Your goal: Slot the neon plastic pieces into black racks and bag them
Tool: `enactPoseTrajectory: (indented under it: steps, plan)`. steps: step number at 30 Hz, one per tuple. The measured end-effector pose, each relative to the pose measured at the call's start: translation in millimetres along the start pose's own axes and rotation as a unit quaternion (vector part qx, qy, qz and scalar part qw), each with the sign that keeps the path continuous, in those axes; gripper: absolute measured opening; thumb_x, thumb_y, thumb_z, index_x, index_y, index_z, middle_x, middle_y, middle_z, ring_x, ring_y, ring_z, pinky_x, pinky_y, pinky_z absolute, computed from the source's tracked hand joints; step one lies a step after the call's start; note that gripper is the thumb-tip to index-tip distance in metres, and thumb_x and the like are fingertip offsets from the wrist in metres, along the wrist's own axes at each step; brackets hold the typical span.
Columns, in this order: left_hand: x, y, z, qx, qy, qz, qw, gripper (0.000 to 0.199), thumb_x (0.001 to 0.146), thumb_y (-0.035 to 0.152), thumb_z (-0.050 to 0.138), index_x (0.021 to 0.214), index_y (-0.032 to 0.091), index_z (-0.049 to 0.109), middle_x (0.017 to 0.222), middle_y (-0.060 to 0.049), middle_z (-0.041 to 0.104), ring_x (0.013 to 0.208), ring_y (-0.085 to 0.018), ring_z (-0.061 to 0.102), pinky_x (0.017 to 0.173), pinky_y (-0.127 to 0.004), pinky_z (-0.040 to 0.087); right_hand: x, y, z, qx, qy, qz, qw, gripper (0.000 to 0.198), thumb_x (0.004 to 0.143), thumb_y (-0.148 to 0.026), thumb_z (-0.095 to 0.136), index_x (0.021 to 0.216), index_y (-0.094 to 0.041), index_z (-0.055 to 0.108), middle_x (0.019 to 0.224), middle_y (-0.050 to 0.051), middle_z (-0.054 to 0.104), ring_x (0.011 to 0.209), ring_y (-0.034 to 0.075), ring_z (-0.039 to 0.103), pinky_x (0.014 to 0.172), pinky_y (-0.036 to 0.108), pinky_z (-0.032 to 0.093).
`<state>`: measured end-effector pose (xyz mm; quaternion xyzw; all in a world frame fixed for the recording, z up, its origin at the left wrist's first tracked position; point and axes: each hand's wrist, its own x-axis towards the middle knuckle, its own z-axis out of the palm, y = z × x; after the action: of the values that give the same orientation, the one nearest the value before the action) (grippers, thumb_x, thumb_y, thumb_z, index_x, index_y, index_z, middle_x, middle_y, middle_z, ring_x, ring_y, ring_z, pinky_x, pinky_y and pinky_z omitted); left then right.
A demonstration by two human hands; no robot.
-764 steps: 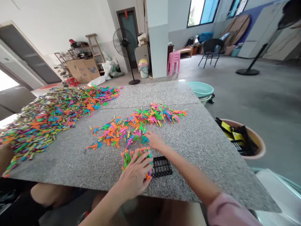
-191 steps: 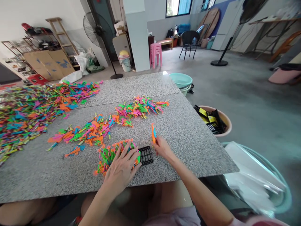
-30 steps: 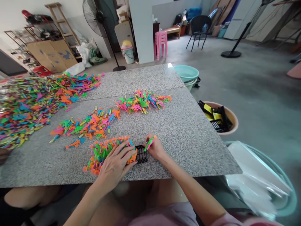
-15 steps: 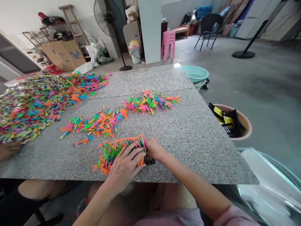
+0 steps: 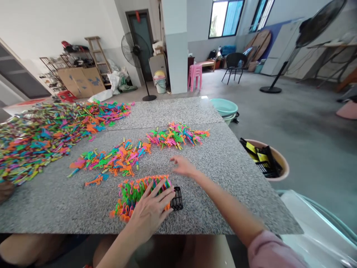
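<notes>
My left hand (image 5: 152, 204) lies with spread fingers on top of a packed block of small colourful plastic toys (image 5: 131, 191). These stand in rows, green and pink in the middle with orange round ends along the edges. Under their right end a black plastic rack (image 5: 177, 198) shows; the rest of it is hidden. My right hand (image 5: 182, 165) hovers above the table just beyond the block, fingers loosely bent and apart, with nothing visible in it. Closest beyond it is a small loose pile of similar toys (image 5: 178, 134).
Another loose pile (image 5: 117, 156) lies left of centre on the speckled stone table (image 5: 223, 193). A large heap (image 5: 41, 134) covers the far left, beside another person's hand (image 5: 6, 190). At the right, a pink tub (image 5: 283, 169) holds black racks; a turquoise basin (image 5: 224, 106) stands farther back.
My right hand has left the right end of the block and moved forward, away from it. The left hand stays on the toys, fingers flatter. The camera view has tilted up.
</notes>
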<state>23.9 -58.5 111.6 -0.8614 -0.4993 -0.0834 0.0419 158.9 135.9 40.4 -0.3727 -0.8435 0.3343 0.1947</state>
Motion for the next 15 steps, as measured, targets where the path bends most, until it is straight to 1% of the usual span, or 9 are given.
enactPoseTrajectory:
  steps: [1,2,3,5,7,8,10,13,15]
  plan:
    - [0,0,0,-0.001,0.002,-0.003,1.0,0.036,0.092,0.027,0.057,0.128,0.024,0.059,0.135,-0.003,0.061,0.137,-0.028,0.042,0.114,-0.053,0.035,15,3,-7,-0.017,0.079,0.07,0.994,0.036,0.073,-0.013,0.073,0.107,-0.015,0.062,0.114,0.012,0.064,0.098,0.022,0.063,0.082,0.029,0.048]
    - [0,1,1,-0.001,0.004,-0.006,1.0,0.035,0.091,0.026,0.058,0.126,0.024,0.06,0.135,-0.003,0.061,0.137,-0.029,0.042,0.113,-0.054,0.036,29,5,-13,-0.031,0.146,0.13,0.98,0.034,0.076,-0.014,0.07,0.109,-0.014,0.061,0.119,0.016,0.062,0.102,0.023,0.062,0.084,0.032,0.048]
    - [-1,1,1,-0.002,0.004,-0.008,1.0,0.035,0.091,0.026,0.059,0.125,0.025,0.061,0.134,-0.003,0.062,0.137,-0.029,0.041,0.111,-0.054,0.038,41,7,-17,-0.035,0.19,0.173,0.966,0.031,0.079,-0.014,0.067,0.109,-0.014,0.061,0.12,0.018,0.061,0.103,0.024,0.062,0.086,0.033,0.048]
    - [-1,2,0,-0.003,-0.001,-0.012,1.0,0.034,0.09,0.026,0.06,0.124,0.025,0.062,0.133,-0.003,0.063,0.137,-0.03,0.042,0.109,-0.055,0.041,59,10,-22,-0.021,0.213,0.203,0.955,0.022,0.081,-0.01,0.062,0.103,-0.014,0.062,0.113,0.018,0.064,0.101,0.024,0.063,0.085,0.033,0.048]
    - [-1,1,1,-0.006,-0.005,-0.014,1.0,0.035,0.09,0.027,0.06,0.126,0.026,0.061,0.133,-0.003,0.063,0.136,-0.029,0.043,0.108,-0.054,0.043,63,14,-24,0.002,0.213,0.198,0.957,0.014,0.081,-0.006,0.058,0.091,-0.015,0.063,0.099,0.015,0.068,0.096,0.023,0.065,0.083,0.032,0.048]
    - [-1,0,1,-0.007,-0.006,-0.012,1.0,0.036,0.091,0.027,0.059,0.127,0.027,0.06,0.133,-0.003,0.062,0.137,-0.029,0.043,0.108,-0.054,0.043,59,17,-25,0.014,0.216,0.197,0.956,0.013,0.08,-0.005,0.057,0.086,-0.015,0.063,0.092,0.015,0.069,0.095,0.024,0.066,0.082,0.031,0.048]
    - [-1,-1,3,-0.012,-0.004,-0.012,1.0,0.035,0.091,0.028,0.058,0.127,0.027,0.06,0.134,-0.002,0.062,0.137,-0.029,0.041,0.108,-0.055,0.042,40,26,-25,0.04,0.218,0.198,0.955,0.011,0.077,-0.005,0.057,0.079,-0.014,0.062,0.084,0.013,0.068,0.093,0.024,0.067,0.08,0.031,0.049]
    - [-1,-1,5,-0.03,0.005,-0.017,0.999,0.034,0.092,0.03,0.058,0.125,0.026,0.061,0.134,-0.002,0.062,0.138,-0.029,0.04,0.111,-0.056,0.039,-12,35,-21,0.084,0.196,0.208,0.955,0.007,0.077,-0.012,0.057,0.081,-0.016,0.061,0.076,0.006,0.067,0.077,0.021,0.069,0.07,0.03,0.053]
    - [-1,0,5,-0.049,0.01,-0.025,0.998,0.033,0.092,0.03,0.058,0.125,0.025,0.062,0.133,-0.003,0.062,0.138,-0.028,0.04,0.113,-0.055,0.036,-55,33,-12,0.177,0.19,0.202,0.944,0.01,0.08,-0.023,0.056,0.087,-0.017,0.059,0.075,0.002,0.067,0.065,0.017,0.067,0.062,0.028,0.055]
